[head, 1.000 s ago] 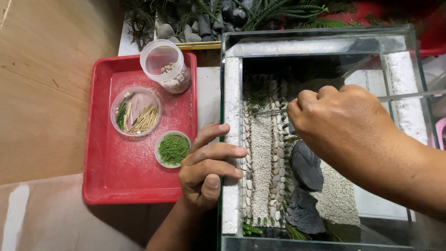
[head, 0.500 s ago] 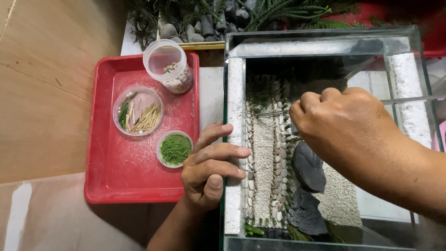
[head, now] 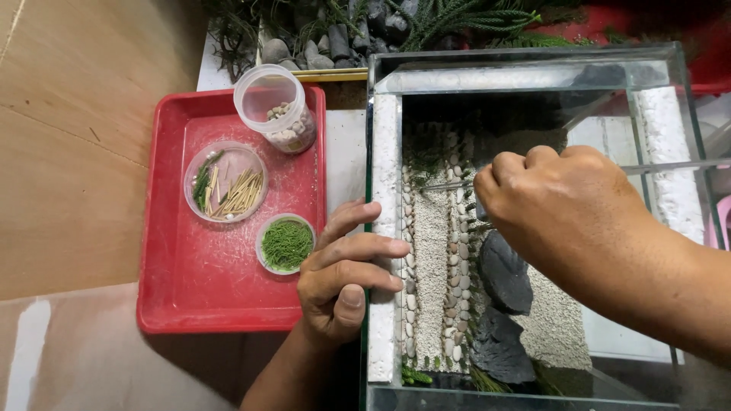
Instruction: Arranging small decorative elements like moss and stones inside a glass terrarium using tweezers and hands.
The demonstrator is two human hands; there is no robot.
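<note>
1. Glass walls form the small tank (head: 655,68), which fills the right half of the view; its near edge runs along 6 o'clock.
2. At about 7 o'clock the left hand (head: 346,278) rests against the tank's left wall, fingers spread and laid over the white rim strip (head: 384,152), grasping nothing.
3. Inside, near 6 o'clock, 2 dark flat stones (head: 504,304) stand on pale sand, with a strip of fine gravel (head: 430,251) just to their 9 o'clock, bordered on both sides by rows of small pebbles (head: 454,251).
4. The right hand (head: 563,205) reaches in from 3 o'clock over the tank's middle, fingers curled tight round a thin metal tool (head: 449,183) whose tip points toward 9 o'clock above the gravel strip. What the tip carries cannot be told.
5. Outside the tank at 9 o'clock lies a red tray (head: 190,304) holding a small dish of green moss (head: 285,243), a clear dish of pale sticks (head: 226,183) and, further off, a tipped clear jar of pebbles (head: 276,106).
6. Farthest, at 12 o'clock, a heap of grey stones and green fronds (head: 365,27) lies behind the tank.
</note>
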